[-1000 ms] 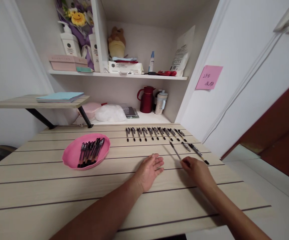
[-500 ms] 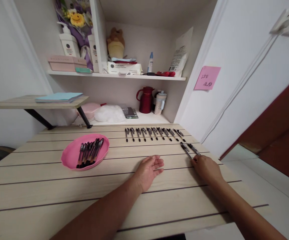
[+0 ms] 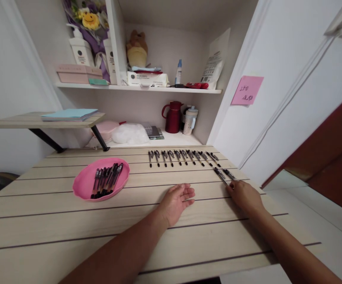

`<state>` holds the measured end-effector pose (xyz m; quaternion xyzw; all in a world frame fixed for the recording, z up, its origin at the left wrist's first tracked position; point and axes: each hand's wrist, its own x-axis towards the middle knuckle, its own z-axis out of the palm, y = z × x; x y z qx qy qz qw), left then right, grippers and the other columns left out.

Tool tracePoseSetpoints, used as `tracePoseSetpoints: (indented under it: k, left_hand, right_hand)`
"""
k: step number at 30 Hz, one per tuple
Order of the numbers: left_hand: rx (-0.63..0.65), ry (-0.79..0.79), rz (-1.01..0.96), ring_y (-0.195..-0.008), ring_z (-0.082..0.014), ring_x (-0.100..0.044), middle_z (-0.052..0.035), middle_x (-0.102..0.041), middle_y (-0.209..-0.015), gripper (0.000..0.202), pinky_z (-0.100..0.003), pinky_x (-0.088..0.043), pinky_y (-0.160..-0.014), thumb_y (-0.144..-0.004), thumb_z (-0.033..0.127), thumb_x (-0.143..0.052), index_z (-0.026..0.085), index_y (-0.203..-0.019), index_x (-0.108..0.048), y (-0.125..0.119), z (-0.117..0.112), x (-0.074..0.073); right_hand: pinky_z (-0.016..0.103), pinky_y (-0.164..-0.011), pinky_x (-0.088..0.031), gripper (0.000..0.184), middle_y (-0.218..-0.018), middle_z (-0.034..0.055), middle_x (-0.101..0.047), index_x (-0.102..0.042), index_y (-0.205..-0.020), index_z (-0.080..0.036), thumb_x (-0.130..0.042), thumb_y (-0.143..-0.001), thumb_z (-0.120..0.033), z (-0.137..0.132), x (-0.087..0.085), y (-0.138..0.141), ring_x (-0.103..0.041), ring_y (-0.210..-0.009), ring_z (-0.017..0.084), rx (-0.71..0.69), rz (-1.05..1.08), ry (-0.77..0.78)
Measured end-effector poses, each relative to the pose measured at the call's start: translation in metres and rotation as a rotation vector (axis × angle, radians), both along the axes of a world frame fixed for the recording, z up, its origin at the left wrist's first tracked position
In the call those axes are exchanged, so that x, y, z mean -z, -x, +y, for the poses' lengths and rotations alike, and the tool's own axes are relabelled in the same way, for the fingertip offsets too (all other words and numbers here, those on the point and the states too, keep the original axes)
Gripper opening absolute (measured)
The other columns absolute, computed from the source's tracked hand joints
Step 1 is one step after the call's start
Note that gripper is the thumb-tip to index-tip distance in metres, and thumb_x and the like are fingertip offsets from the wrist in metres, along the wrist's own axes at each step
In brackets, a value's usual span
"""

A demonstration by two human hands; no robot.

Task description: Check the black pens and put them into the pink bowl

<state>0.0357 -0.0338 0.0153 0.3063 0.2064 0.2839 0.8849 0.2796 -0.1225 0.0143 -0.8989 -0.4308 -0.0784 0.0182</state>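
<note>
Several black pens lie side by side in a row across the far part of the wooden table. My right hand rests at the right end of that row, its fingertips closed on a black pen that lies on the table beside another pen. My left hand lies on the table in the middle, palm up, fingers loosely spread, holding nothing. A pink dish at the left holds several more black pens.
Behind the table is a shelf alcove with a red jug, a white cup and a white bag. A small raised shelf with a blue book stands at the far left. A white wall with a pink note rises at the right.
My right hand carried a pen from the middle of the table to the right end of the row and laid it down next to the last pen. My left hand stayed in place.
</note>
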Motion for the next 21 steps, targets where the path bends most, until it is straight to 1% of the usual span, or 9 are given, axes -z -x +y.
tracePoseSetpoints:
  k: [3,6,9,12,14,16,19,21]
  left_hand:
    - [-0.001,0.0,-0.003,-0.088,-0.0213,-0.057,-0.0119,-0.062,-0.091,0.028,-0.038,-0.039,-0.084,-0.072,0.036,-0.061,0.014,-0.09,-0.059,0.0,0.001,0.0]
    - [0.004,-0.007,-0.005,-0.088,-0.0211,-0.057,-0.0119,-0.062,-0.091,0.028,-0.038,-0.039,-0.084,-0.072,0.035,-0.061,0.014,-0.09,-0.059,-0.001,0.001,0.001]
    - [0.004,-0.02,-0.002,-0.087,-0.0207,-0.058,-0.0114,-0.062,-0.09,0.029,-0.038,-0.039,-0.083,-0.072,0.036,-0.062,0.014,-0.091,-0.059,-0.001,0.001,0.001]
    - [-0.006,-0.068,0.017,-0.085,-0.0199,-0.059,-0.0106,-0.062,-0.088,0.03,-0.037,-0.04,-0.082,-0.072,0.036,-0.062,0.015,-0.092,-0.058,0.0,0.0,0.001]
    - [-0.02,-0.145,0.061,-0.081,-0.0187,-0.059,-0.0101,-0.063,-0.085,0.031,-0.035,-0.04,-0.08,-0.071,0.035,-0.063,0.014,-0.093,-0.058,0.001,0.0,-0.001]
    - [-0.065,-0.249,0.138,-0.075,-0.0164,-0.059,-0.0088,-0.063,-0.08,0.029,-0.033,-0.041,-0.077,-0.071,0.034,-0.063,0.014,-0.091,-0.059,0.001,0.002,-0.005]
    - [-0.151,-0.417,0.255,-0.066,-0.0132,-0.057,-0.0054,-0.062,-0.071,0.023,-0.028,-0.041,-0.071,-0.07,0.028,-0.061,0.014,-0.088,-0.06,0.004,0.011,-0.016]
    - [-0.208,-0.562,0.351,-0.063,-0.0122,-0.055,-0.004,-0.061,-0.068,0.02,-0.025,-0.041,-0.068,-0.071,0.024,-0.059,0.014,-0.088,-0.06,0.011,0.025,-0.026]
  right_hand:
    - [0.03,-0.058,-0.037,0.032,-0.085,0.0137,-0.064,-0.062,-0.082,-0.015,-0.038,-0.084,-0.037,-0.004,-0.003,0.006,-0.061,-0.077,0.024,0.002,-0.023,-0.024]
    - [0.028,-0.056,-0.035,0.03,-0.086,0.0119,-0.063,-0.06,-0.082,-0.016,-0.038,-0.084,-0.037,-0.008,-0.005,0.023,-0.061,-0.074,0.022,-0.033,-0.039,-0.039]
    - [0.026,-0.054,-0.034,0.028,-0.086,0.0096,-0.062,-0.059,-0.079,-0.018,-0.038,-0.086,-0.035,-0.009,-0.007,0.055,-0.06,-0.071,0.019,-0.132,-0.009,-0.032]
    - [0.025,-0.055,-0.033,0.029,-0.084,0.0089,-0.061,-0.059,-0.08,-0.017,-0.033,-0.088,-0.029,-0.003,-0.009,0.092,-0.06,-0.069,0.016,-0.25,0.048,-0.023]
    - [0.025,-0.055,-0.033,0.028,-0.083,0.0091,-0.061,-0.059,-0.082,-0.016,-0.033,-0.088,-0.027,0.004,-0.011,0.114,-0.06,-0.069,0.016,-0.317,0.09,-0.02]
    - [0.025,-0.057,-0.034,0.024,-0.084,0.0096,-0.062,-0.058,-0.086,-0.016,-0.036,-0.087,-0.024,0.014,-0.013,0.13,-0.061,-0.071,0.017,-0.372,0.117,-0.013]
    - [0.025,-0.059,-0.035,0.02,-0.088,0.0108,-0.063,-0.055,-0.092,-0.014,-0.037,-0.086,-0.022,0.029,-0.011,0.144,-0.061,-0.076,0.018,-0.428,0.123,-0.009]
    - [0.025,-0.06,-0.035,0.022,-0.089,0.0109,-0.064,-0.053,-0.093,-0.014,-0.033,-0.088,-0.022,0.036,-0.007,0.147,-0.061,-0.078,0.019,-0.439,0.115,-0.028]
